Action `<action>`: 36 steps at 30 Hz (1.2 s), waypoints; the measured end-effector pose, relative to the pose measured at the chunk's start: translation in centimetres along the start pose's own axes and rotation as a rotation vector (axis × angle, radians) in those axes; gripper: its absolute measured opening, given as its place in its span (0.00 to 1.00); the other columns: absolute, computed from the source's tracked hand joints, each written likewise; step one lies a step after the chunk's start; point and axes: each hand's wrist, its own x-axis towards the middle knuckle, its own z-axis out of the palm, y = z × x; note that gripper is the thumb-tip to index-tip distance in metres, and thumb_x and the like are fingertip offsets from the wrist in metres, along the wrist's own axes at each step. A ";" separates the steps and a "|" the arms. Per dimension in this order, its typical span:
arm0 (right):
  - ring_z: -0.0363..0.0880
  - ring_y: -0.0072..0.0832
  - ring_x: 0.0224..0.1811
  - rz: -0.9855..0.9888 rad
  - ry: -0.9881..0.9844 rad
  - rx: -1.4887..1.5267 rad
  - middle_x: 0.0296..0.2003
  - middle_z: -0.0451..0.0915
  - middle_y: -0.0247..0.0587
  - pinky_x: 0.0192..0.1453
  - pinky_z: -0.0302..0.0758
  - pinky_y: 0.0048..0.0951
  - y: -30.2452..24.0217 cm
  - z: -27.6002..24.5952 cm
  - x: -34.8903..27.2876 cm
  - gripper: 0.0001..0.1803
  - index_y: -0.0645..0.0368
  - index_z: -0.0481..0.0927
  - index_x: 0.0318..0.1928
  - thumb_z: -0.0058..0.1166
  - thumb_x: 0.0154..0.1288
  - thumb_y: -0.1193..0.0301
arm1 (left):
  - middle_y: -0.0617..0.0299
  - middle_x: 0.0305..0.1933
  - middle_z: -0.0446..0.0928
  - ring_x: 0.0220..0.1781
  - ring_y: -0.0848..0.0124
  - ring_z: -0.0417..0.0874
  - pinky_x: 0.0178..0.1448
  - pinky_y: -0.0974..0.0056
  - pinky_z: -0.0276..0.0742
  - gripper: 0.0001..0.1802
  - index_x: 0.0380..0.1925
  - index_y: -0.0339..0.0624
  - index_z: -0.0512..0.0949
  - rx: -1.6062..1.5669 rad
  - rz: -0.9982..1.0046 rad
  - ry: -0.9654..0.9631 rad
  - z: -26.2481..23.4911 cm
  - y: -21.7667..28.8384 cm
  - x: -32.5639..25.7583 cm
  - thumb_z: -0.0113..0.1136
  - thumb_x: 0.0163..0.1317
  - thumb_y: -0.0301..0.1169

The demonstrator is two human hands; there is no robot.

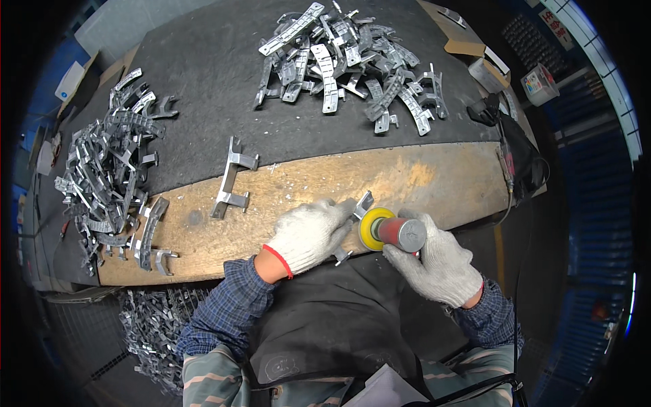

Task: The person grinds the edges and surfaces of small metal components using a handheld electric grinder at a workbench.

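Bracket at bench edge, sander alongside

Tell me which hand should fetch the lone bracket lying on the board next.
Left. The left hand sits nearer the lone bracket, which lies up and to its left, though it now pins another metal part. The right hand grips the sanding tool.
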 end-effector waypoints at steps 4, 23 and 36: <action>0.94 0.60 0.52 -0.006 -0.008 -0.008 0.50 0.91 0.64 0.54 0.91 0.51 -0.7 0.3 0.4 0.35 0.68 0.72 0.71 0.70 0.78 0.56 | 0.44 0.46 0.88 0.46 0.43 0.93 0.48 0.42 0.88 0.20 0.65 0.48 0.84 -0.005 0.036 0.032 0.4 -0.5 -0.2 0.60 0.81 0.43; 0.94 0.60 0.47 0.026 0.042 0.013 0.46 0.91 0.62 0.51 0.91 0.52 1.3 0.5 -2.6 0.36 0.65 0.71 0.72 0.71 0.77 0.56 | 0.48 0.45 0.86 0.43 0.46 0.91 0.45 0.44 0.86 0.22 0.69 0.48 0.82 0.004 0.004 -0.013 -0.2 0.1 0.2 0.59 0.83 0.45; 0.95 0.59 0.51 -0.018 0.047 0.054 0.48 0.91 0.63 0.53 0.91 0.50 0.2 -0.2 0.3 0.33 0.67 0.74 0.69 0.71 0.78 0.57 | 0.46 0.45 0.86 0.44 0.46 0.92 0.46 0.44 0.87 0.23 0.69 0.46 0.82 0.015 -0.002 -0.015 0.1 0.1 0.1 0.60 0.82 0.43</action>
